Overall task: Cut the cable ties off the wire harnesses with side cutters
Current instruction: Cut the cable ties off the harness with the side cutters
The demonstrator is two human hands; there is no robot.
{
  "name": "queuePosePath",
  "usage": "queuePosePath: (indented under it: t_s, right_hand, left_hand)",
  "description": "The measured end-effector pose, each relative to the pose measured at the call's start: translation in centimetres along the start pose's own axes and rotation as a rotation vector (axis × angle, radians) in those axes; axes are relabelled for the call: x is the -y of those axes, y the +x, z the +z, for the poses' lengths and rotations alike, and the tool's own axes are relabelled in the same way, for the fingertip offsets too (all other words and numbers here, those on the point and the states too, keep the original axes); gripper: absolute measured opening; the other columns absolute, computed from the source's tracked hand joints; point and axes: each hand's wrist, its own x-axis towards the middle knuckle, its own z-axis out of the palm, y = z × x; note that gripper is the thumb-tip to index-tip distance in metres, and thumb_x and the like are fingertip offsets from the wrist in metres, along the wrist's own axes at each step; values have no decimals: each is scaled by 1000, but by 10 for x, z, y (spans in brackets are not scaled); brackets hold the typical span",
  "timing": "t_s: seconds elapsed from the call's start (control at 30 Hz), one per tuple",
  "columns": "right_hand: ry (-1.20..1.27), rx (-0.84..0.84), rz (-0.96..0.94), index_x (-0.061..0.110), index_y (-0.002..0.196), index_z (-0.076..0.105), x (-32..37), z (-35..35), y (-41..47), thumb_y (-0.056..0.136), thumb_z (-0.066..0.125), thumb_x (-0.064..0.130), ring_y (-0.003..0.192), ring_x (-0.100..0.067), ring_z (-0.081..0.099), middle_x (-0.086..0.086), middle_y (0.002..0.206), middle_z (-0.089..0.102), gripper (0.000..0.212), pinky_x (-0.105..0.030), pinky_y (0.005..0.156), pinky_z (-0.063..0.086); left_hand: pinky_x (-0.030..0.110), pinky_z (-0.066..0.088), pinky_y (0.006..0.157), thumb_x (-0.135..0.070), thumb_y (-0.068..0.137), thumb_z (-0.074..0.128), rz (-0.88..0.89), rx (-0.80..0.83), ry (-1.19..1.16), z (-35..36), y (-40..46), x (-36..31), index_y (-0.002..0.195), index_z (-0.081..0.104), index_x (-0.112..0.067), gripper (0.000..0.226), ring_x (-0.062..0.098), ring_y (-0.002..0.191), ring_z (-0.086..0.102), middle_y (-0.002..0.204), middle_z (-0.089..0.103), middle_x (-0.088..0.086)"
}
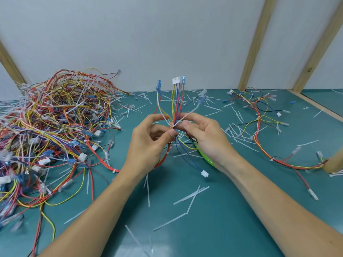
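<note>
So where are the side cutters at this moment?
In the head view, only a green handle shows, probably the cutters', lying on the teal table under the right hand, just right of the harness that both hands hold up.

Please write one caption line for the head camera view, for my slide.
Both hands, left and right, pinch a multicoloured wire harness at its white cable tie above the teal table.
</note>
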Motion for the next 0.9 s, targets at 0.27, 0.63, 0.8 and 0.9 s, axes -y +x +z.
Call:
queuePosePath:
  t_s: [0.27, 0.63, 0.8, 0.9]
  right_hand:
    - [-467, -117, -121, 28, 89, 80, -2, 8, -10, 91, 76, 24, 92, 0, 67, 19, 86, 76, 6, -26, 86, 51]
    - [-386, -31, -40, 20, 85, 74, -6, 13, -9, 99, 65, 39, 52, -7, 50, 3, 58, 62, 25, -27, 56, 40]
    - [-370, 107, 37, 19, 90, 77, -10, 13, -11, 95, 72, 37, 43, -6, 38, 2, 59, 62, 20, -17, 45, 33]
    - [-307, 110, 48, 19, 90, 78, -11, 16, -13, 96, 71, 31, 40, -7, 42, 4, 62, 61, 14, -22, 40, 40]
  left_hand:
    - [14, 52, 75, 2, 92, 65, -65, -131, -207, -10, 6, 2, 94, 63, -11, 13, 9, 82, 74, 77, 77, -2]
    - [18, 54, 75, -14, 80, 77, -153, -120, -250, -5, 4, 2, 94, 68, -6, 18, 13, 81, 73, 86, 78, 8]
    - [26, 57, 76, -9, 87, 72, -139, -66, -219, -5, 4, 3, 92, 69, -3, 8, 19, 81, 74, 89, 77, 15]
    - [30, 58, 82, -5, 95, 62, -106, 0, -202, -5, 4, 2, 97, 67, -5, 6, 22, 86, 73, 96, 76, 18]
